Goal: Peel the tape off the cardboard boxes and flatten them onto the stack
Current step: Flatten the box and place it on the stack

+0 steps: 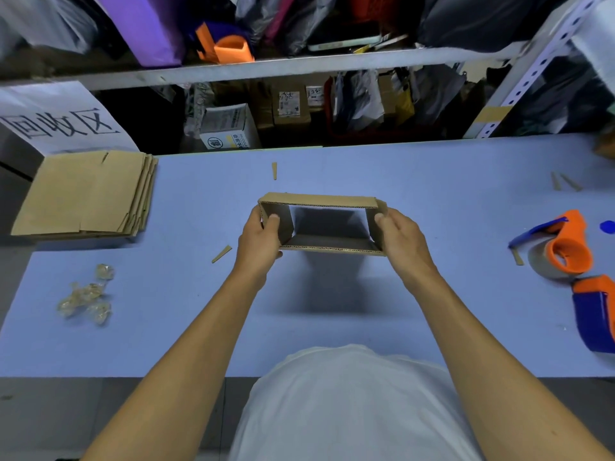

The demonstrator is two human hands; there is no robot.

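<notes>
A small brown cardboard box (319, 201) is held above the middle of the blue table (432, 201), open at both ends so I look straight through it. My left hand (261, 237) grips its left wall, thumb inside. On the right wall sits my right hand (401, 239), thumb over the edge. A stack of flattened boxes (90, 193) lies at the table's far left corner. Several crumpled balls of clear tape (87, 296) rest on the near left of the table.
An orange and blue tape dispenser (562, 249) and a second one (595, 314) sit at the right edge. Small cardboard slivers (274, 170) dot the surface. Shelves (299, 63) packed with parcels rise behind the table. A paper sign (60, 118) hangs above the stack.
</notes>
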